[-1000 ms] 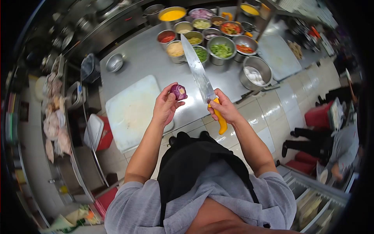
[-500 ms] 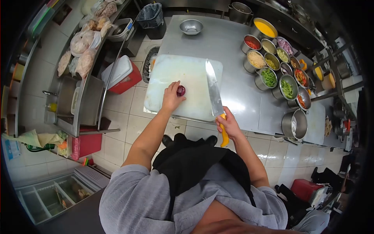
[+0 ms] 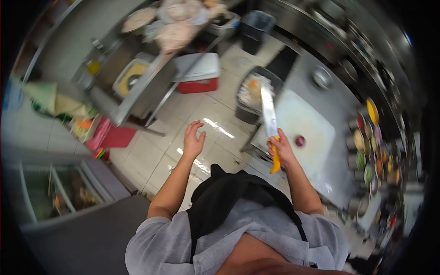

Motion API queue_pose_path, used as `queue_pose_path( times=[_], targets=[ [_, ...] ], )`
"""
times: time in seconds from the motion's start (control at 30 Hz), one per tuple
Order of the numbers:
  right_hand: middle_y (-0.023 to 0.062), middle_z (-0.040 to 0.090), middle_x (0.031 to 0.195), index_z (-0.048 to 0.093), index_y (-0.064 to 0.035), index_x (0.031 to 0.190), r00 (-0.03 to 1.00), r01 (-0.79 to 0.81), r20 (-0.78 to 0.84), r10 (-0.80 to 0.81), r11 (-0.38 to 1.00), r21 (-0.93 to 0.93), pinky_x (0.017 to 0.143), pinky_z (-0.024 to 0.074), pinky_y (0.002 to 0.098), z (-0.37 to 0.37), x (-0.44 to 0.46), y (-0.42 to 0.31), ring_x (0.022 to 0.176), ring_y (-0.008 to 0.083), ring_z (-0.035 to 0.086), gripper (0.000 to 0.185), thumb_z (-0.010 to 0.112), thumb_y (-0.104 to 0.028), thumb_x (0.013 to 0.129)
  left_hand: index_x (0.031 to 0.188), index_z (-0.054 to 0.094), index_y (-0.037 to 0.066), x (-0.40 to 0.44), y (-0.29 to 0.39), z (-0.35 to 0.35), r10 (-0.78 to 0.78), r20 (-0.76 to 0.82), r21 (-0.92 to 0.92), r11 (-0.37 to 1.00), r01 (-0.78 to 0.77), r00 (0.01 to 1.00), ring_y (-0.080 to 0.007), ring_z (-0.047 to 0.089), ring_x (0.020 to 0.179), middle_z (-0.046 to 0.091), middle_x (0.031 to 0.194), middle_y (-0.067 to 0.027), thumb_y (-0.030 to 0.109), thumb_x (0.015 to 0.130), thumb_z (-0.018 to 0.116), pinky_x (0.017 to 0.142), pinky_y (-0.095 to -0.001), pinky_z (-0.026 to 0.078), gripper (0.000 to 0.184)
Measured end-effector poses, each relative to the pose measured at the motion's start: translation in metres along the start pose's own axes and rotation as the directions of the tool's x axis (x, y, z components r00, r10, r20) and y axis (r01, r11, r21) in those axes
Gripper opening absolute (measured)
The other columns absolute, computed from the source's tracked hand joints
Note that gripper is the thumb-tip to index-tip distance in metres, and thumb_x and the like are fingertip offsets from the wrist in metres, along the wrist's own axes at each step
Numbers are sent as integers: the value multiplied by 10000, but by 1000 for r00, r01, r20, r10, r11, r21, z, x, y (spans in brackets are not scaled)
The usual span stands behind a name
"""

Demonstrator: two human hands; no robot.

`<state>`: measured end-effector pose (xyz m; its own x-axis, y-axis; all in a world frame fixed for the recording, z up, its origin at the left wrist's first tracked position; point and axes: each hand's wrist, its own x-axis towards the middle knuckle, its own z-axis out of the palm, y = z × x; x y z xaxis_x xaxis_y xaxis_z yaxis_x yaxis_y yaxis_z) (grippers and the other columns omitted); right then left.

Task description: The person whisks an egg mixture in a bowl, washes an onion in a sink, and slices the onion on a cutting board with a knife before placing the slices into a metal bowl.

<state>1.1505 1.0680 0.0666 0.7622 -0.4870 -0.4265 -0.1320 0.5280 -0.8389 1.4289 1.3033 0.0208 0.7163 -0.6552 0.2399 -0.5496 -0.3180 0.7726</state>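
My right hand (image 3: 281, 147) is wrapped round the yellow handle of a large kitchen knife (image 3: 268, 107). Its broad blade points away from me, passing in view over the near corner of a white cutting board (image 3: 316, 121). On that board rests a red onion (image 3: 300, 140), just right of my right hand and touched by neither hand. Over the tiled floor, my left hand (image 3: 194, 140) is held out with fingers apart and nothing in it. Beyond the blade a dark bin (image 3: 247, 112) holds white and orange scraps, partly covered by the knife.
A steel table (image 3: 341, 98) carries a metal bowl (image 3: 322, 77) and several pots of cut food at the right. To the left stand a red cooler (image 3: 197, 85) with a pale lid and a steel sink unit (image 3: 137, 98). Another bin (image 3: 257, 32) is at the back.
My body and view have turned left, away from the table. My left hand has let go of the onion, which stays on the board. The knife remains in my right hand.
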Motion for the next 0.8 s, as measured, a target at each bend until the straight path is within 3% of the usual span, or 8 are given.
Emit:
queue_pose_path(
  times=[0.13, 0.23, 0.27, 0.37, 0.43, 0.5, 0.63, 0.8],
  targets=[
    [60, 537, 809, 398, -143, 1301, 994, 98, 43, -98, 995, 3, 477, 450, 278, 58, 61, -28, 535, 145, 515, 372, 573, -120, 974, 1134, 634, 61, 44, -42, -59, -29, -97, 35, 999, 32, 995, -329, 563, 1192, 621, 1245, -131, 73, 847, 661, 1032, -396, 430, 288],
    [71, 563, 880, 316, -161, 1449, 954, 275, 112, -278, 961, 42, 544, 497, 286, 96, 88, -45, 619, 159, 558, 566, 587, -98, 956, 1121, 639, 68, 86, -61, -79, -58, -122, 17, 998, 61, 991, -323, 576, 1172, 637, 1222, -119, 85, 861, 652, 1022, -396, 437, 261],
    [70, 571, 898, 253, -176, 1506, 961, 249, 110, -254, 967, 52, 545, 504, 290, 97, 100, -42, 634, 157, 563, 651, 591, -107, 954, 1100, 645, 68, 100, -69, -81, -40, -147, -6, 999, 40, 988, -330, 583, 1138, 645, 1188, -120, 98, 866, 647, 996, -397, 448, 236],
    [25, 528, 760, 446, -128, 1249, 998, 61, 8, -61, 975, -215, 456, 455, 266, 77, 148, -11, 530, 118, 507, 311, 570, -124, 964, 1077, 661, 63, 141, -93, -92, -91, -119, -22, 996, 89, 989, -321, 616, 1080, 670, 1125, -123, 133, 899, 629, 945, -388, 483, 194],
    [3, 495, 709, 462, -121, 1112, 999, -24, -31, 17, 969, -245, 424, 421, 255, 90, 165, -6, 487, 101, 469, 174, 557, -125, 967, 1075, 671, 57, 167, -114, -105, -161, -69, -15, 987, 160, 985, -305, 643, 1056, 686, 1096, -125, 154, 926, 616, 920, -379, 508, 185],
    [4, 492, 713, 472, -136, 1136, 998, -58, -17, 56, 953, -297, 427, 414, 250, 93, 195, 7, 502, 98, 470, 193, 569, -154, 970, 1069, 679, 57, 186, -136, -120, -174, 47, -22, 984, 175, 984, -298, 664, 1002, 696, 1056, -133, 183, 943, 609, 875, -370, 530, 192],
    [0, 480, 686, 461, -106, 1058, 986, -142, 54, 159, 961, -236, 430, 406, 258, 138, 267, 2, 487, 97, 462, 148, 572, -126, 963, 1084, 679, 63, 222, -170, -168, -250, 2, 86, 965, 248, 968, -303, 664, 1010, 696, 1066, -137, 176, 929, 619, 886, -375, 527, 201],
    [22, 514, 670, 454, -73, 991, 946, 34, 295, 131, 867, -497, 434, 427, 272, 226, 376, -44, 484, 108, 499, 161, 595, -141, 951, 1147, 652, 33, 306, -201, -239, -43, -151, 296, 951, 86, 988, -372, 623, 1102, 667, 1158, -178, 102, 889, 606, 961, -411, 492, 271]
  ],
)
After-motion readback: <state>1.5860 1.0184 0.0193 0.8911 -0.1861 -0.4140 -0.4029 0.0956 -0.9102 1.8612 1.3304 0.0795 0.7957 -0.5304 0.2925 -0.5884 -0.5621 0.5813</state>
